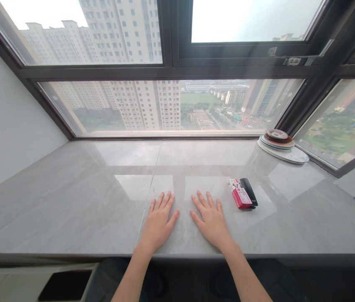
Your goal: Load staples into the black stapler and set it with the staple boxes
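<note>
My left hand (158, 221) lies palm down on the grey stone-look sill (70, 201), fingers stretched and slightly spread. To its right, my right hand (210, 219) rests flat in the same way, thumb pointing towards the left one. Neither hand holds anything, and bare sill shows between them. Just beyond the right hand's outer side lies a small red and white box (240, 194). Against the box's right side is a long black object (249, 193) shaped like a stapler. Neither of these is touched by a hand.
Several stacked round plates or discs (278, 144) lie in the far right corner by the glass. A dark window frame (168, 72) borders the sill's back, and a white wall (10, 109) stands at left. The sill's front edge (190, 254) runs below my wrists.
</note>
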`<action>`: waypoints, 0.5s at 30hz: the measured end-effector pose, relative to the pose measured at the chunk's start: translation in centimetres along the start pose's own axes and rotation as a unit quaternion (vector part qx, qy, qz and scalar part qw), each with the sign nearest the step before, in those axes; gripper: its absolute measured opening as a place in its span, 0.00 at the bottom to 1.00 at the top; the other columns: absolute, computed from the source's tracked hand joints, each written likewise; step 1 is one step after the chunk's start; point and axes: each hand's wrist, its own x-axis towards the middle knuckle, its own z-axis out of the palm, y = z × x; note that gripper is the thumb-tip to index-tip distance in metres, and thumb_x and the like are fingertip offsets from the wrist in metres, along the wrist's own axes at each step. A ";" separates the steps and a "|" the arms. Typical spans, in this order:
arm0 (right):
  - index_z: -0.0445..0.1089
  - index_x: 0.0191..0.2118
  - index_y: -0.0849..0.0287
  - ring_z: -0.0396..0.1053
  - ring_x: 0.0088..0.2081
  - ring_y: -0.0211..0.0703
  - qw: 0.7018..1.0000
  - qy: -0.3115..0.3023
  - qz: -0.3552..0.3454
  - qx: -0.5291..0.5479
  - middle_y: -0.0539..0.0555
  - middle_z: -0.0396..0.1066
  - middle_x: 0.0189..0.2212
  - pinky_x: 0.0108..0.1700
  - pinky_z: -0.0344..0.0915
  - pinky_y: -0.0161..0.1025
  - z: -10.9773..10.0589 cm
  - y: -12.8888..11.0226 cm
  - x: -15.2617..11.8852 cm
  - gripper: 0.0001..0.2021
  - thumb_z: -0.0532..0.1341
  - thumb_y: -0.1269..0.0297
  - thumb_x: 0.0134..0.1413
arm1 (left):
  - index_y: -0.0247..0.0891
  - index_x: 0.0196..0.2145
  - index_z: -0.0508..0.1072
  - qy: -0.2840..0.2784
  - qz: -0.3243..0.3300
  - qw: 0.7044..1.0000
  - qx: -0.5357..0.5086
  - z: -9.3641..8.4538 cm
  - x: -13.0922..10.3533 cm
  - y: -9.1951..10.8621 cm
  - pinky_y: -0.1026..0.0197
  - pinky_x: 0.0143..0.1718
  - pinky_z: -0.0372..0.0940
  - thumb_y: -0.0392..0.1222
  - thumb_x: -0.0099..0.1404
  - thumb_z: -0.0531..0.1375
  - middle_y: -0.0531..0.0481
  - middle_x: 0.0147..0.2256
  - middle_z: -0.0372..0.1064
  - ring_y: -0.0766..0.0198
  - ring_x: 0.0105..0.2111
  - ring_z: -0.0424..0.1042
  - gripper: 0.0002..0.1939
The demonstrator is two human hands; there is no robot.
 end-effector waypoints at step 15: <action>0.50 0.75 0.40 0.31 0.76 0.56 1.000 0.000 0.002 0.001 0.44 0.39 0.76 0.73 0.32 0.63 0.3 0.0 0.0 0.29 0.46 0.48 0.74 | 0.48 0.74 0.53 -0.006 -0.002 1.000 0.004 0.1 0.0 0.0 0.43 0.73 0.43 0.55 0.79 0.45 0.53 0.74 0.44 0.54 0.75 0.40 0.29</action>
